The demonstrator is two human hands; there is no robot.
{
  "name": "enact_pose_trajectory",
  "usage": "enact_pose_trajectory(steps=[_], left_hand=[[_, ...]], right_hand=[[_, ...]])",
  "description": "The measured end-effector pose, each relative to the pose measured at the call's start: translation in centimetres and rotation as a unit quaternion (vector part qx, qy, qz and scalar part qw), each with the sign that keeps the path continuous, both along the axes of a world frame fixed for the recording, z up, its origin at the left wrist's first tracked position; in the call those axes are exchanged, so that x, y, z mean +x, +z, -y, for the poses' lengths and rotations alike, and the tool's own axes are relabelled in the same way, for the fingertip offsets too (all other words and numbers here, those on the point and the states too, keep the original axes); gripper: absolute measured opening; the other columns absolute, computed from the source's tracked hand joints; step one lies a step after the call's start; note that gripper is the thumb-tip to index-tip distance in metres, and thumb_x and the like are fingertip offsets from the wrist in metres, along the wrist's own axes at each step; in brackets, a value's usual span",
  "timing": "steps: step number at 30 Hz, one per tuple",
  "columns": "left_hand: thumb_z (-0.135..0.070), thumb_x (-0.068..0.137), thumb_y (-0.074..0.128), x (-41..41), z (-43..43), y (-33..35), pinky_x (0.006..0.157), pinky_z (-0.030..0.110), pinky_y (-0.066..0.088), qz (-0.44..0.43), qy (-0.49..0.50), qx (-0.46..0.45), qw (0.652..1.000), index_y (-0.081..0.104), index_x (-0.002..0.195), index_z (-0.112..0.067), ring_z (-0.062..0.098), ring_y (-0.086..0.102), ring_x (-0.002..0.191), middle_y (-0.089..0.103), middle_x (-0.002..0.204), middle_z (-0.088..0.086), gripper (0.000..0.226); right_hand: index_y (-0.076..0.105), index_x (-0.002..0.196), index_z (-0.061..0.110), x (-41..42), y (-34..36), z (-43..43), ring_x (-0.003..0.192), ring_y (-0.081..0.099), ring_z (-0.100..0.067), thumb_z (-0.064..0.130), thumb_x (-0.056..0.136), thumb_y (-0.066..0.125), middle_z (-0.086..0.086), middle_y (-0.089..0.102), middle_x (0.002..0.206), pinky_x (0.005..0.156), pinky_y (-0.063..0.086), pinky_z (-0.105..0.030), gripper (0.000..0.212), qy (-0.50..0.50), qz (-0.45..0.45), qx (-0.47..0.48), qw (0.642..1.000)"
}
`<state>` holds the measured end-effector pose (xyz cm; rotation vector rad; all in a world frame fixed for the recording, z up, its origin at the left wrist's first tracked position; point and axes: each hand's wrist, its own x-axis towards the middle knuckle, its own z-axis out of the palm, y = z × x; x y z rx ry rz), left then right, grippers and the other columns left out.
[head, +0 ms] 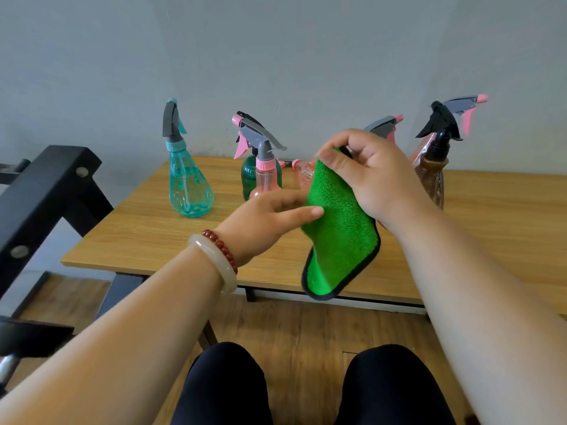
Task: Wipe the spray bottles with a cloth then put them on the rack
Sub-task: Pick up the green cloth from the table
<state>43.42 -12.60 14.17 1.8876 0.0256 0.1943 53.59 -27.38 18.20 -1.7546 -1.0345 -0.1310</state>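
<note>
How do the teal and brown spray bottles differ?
The teal spray bottle is see-through teal with a grey head; the brown bottle is amber with a black head. The teal one is fully visible; the brown one is partly hidden by the right hand. Both stand upright on the table.

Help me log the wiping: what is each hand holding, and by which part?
The right hand pinches the green cloth at its top edge. The left hand touches its left edge with the thumb; a grip there cannot be told.
</note>
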Motion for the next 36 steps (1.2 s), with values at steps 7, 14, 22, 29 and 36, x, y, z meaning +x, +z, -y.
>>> enact_pose_trajectory(steps=[7,14,22,29,36], left_hand=[[-0.033,0.081,0.069,-0.3,0.1,0.1,0.082,0.037,0.057,0.007,0.083,-0.092,0.992,0.071,0.09,-0.008,0.019,0.067,0.083,0.072,0.088,0.008,0.028],[-0.01,0.092,0.066,0.1,0.0,1.2,0.075,0.023,0.056,-0.026,0.122,-0.041,0.991,0.069,0.101,-0.023,0.009,0.069,0.085,0.075,0.097,-0.001,0.016],[-0.022,0.083,0.078,0.1,0.3,1.3,0.072,0.018,0.053,0.018,0.22,0.098,0.97,0.072,0.096,-0.02,0.006,0.067,0.078,0.073,0.086,-0.004,0.014],[-0.026,0.085,0.075,0.0,0.7,0.4,0.065,0.001,0.041,0.076,0.249,0.067,0.963,0.071,0.079,-0.015,-0.011,0.059,0.079,0.067,0.096,-0.017,0.014],[-0.036,0.092,0.067,0.0,0.6,-0.3,0.074,0.048,0.058,0.062,0.261,-0.06,0.962,0.063,0.081,-0.009,0.018,0.059,0.068,0.064,0.069,0.002,0.029]], right_hand=[[0.063,0.106,0.025,2.0,-1.4,0.3,0.084,0.063,-0.017,0.041,0.091,0.066,0.001,0.068,0.095,0.062,0.038,-0.015,0.022,-0.147,-0.055,-0.031,0.987],[0.058,0.111,0.039,-2.0,-4.9,1.5,0.095,0.056,0.016,0.062,0.078,0.052,0.024,0.061,0.105,0.078,0.04,-0.002,0.041,-0.032,-0.095,0.006,0.995],[0.065,0.095,0.038,-1.6,-7.9,0.8,0.077,0.061,-0.001,0.021,0.08,0.079,0.01,0.065,0.083,0.072,0.049,-0.016,0.026,0.0,-0.14,0.018,0.99],[0.065,0.096,0.024,-1.5,-6.9,0.7,0.081,0.06,-0.004,0.024,0.096,0.06,0.011,0.065,0.087,0.068,0.047,-0.018,0.005,-0.038,-0.065,0.003,0.997],[0.067,0.096,0.027,-1.4,-6.0,1.2,0.072,0.057,0.013,0.033,0.081,0.077,0.016,0.065,0.086,0.058,0.042,-0.005,0.019,0.0,-0.117,-0.043,0.992]])
